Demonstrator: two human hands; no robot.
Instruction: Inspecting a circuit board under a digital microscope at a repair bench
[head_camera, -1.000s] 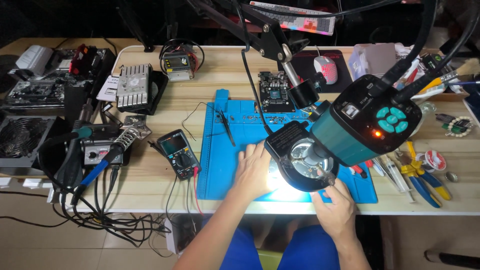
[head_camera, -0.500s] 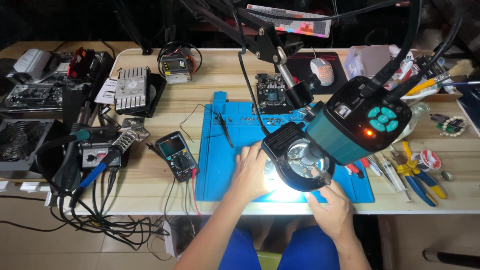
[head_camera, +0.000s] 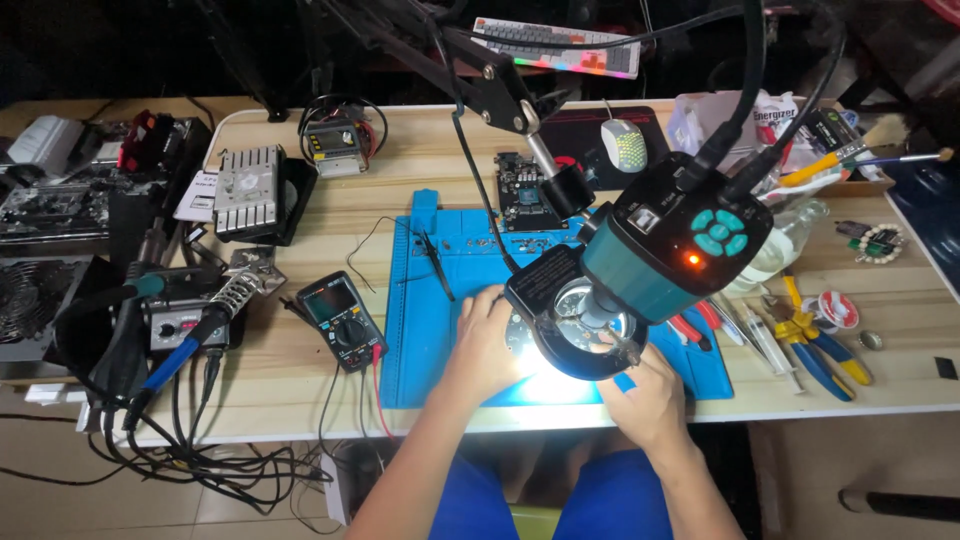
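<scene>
Work under lens: small item in the bright pool of light on the blue mat (head_camera: 440, 340), near the bench's front edge; washed out by glare, kind not readable.
Left hand (head_camera: 487, 345): lying on the mat just left of the ring light (head_camera: 575, 330), fingers curled toward the lit spot; whether anything is pinched there, cannot tell.
Right hand (head_camera: 648, 395): at the mat's front right corner, just below the ring light, fingertips tucked under its rim; grip hidden, cannot tell.
Microscope head (head_camera: 675, 245): teal and black, hung on a black arm (head_camera: 480, 70) from the back edge, tilted over the mat's right half, small orange lamp lit.
On the mat: black tweezers (head_camera: 436, 265) toward its left part, apart from both hands.
Circuit board (head_camera: 525, 192): just beyond the mat's back edge.
Multimeter (head_camera: 340, 318): just left of the mat, leads trailing over the front edge.
Soldering iron (head_camera: 185, 345): blue-handled, in its stand at the bench's left end.
Right end: yellow-and-blue pliers (head_camera: 820, 345) and a solder reel (head_camera: 832, 310).
Back edge: white mouse (head_camera: 623, 143) on a dark pad.
</scene>
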